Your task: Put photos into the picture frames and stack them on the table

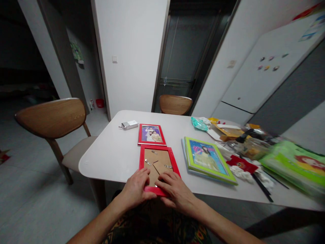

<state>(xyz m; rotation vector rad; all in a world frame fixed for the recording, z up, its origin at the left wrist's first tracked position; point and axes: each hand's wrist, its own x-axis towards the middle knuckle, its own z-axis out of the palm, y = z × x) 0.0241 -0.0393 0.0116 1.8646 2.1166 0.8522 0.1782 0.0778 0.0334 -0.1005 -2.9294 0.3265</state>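
White and smooth, the rounded table (pixel 114 159) runs out from you toward a pale wall and a dark doorway. Nearest you, at the table's edge, a red frame (pixel 175 166) lies face down, its brown cardboard back (pixel 152 162) up with small metal clips and a folded stand. Your left hand (pixel 135 189) rests palm down on its near left corner, fingers (pixel 143 174) extended and lightly curled onto the backing, pressing rather than gripping. Your right hand (pixel 175 189) lies flat over the near right part, fingers (pixel 162 179) spread and pointing inward toward the left hand; both forearms come in low from below. Just beyond sits a second red frame (pixel 151 134), face up with a photo in it. Beside that, farther left, is a small silver box (pixel 129 125). To your right lies a green-edged picture (pixel 208 159) on a flat stack, then a red card (pixel 241 165), crumpled white tissue and glossy green bags (pixel 297 166). Curved wooden chairs (pixel 50 117) stand at the left and the far end.
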